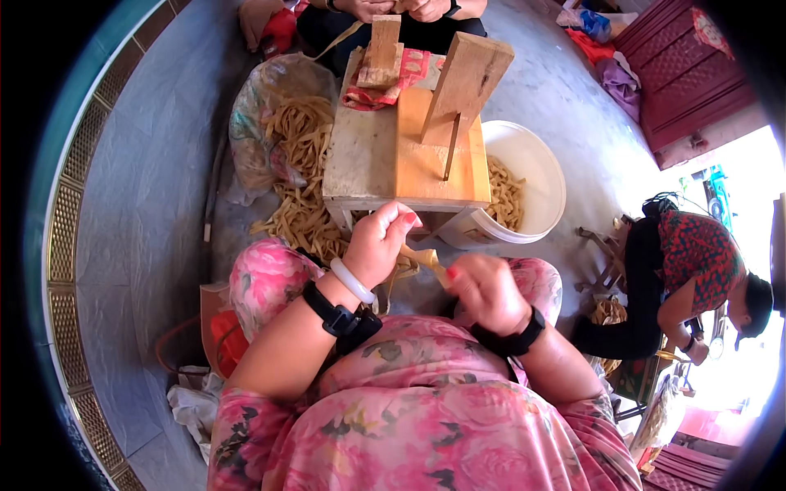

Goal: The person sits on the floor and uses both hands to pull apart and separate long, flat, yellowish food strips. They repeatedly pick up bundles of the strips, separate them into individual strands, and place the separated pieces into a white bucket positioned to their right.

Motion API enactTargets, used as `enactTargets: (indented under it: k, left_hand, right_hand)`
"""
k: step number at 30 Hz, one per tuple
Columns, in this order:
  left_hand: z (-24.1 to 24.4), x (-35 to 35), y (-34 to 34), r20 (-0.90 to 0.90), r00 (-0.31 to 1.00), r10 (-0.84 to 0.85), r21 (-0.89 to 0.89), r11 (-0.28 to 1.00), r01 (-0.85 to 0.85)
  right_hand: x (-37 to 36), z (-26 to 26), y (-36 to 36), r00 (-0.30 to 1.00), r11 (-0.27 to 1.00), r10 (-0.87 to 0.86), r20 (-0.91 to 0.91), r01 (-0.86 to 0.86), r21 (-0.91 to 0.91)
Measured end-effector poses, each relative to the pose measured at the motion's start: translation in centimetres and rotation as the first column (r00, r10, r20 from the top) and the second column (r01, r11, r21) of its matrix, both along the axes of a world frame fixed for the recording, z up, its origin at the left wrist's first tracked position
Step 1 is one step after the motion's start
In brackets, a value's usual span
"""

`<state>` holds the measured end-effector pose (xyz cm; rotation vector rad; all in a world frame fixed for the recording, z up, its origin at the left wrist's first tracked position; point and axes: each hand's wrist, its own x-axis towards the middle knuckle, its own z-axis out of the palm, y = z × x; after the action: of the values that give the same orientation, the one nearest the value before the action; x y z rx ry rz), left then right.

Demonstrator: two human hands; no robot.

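My left hand is closed on one end of a pale tan, flat, pliable strip. The other end runs into my right hand, which is slightly blurred. Between the hands, over my lap, the strip looks folded or knotted; which of these I cannot tell. Just beyond my left hand stands a low wooden bench. It carries a varnished board with an upright wooden post and a thin metal blade slanting against it.
Left of the bench, tan strips spill from a plastic bag. A white bucket at right holds short knotted-looking pieces. Across the bench, a co-worker's hands are near a second wooden post. Another person sits bent over at right.
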<state>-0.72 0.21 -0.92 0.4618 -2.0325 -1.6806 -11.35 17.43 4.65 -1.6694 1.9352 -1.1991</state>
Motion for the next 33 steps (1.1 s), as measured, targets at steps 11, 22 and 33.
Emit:
enactTargets:
  k: [11, 22, 33]
  left_hand:
    - [0.9, -0.4, -1.5, 0.084, 0.975, -0.208, 0.081, 0.976, 0.201]
    - [3.7, -7.0, -6.4, 0.044, 0.997, 0.057, -0.262, 0.964, -0.044]
    - [2.6, -1.1, 0.0, -0.079, 0.864, -0.497, 0.458, 0.752, 0.474]
  right_hand:
    - [-1.7, 0.5, -0.7, 0.998, 0.997, -0.064, -0.009, 0.065, 0.048]
    - [-10.0, 0.3, -7.6, 0.935, 0.949, -0.288, -0.208, 0.249, -0.194]
    - [-3.6, 0.2, -2.0, 0.892, 0.971, -0.027, -0.451, -0.085, -0.225]
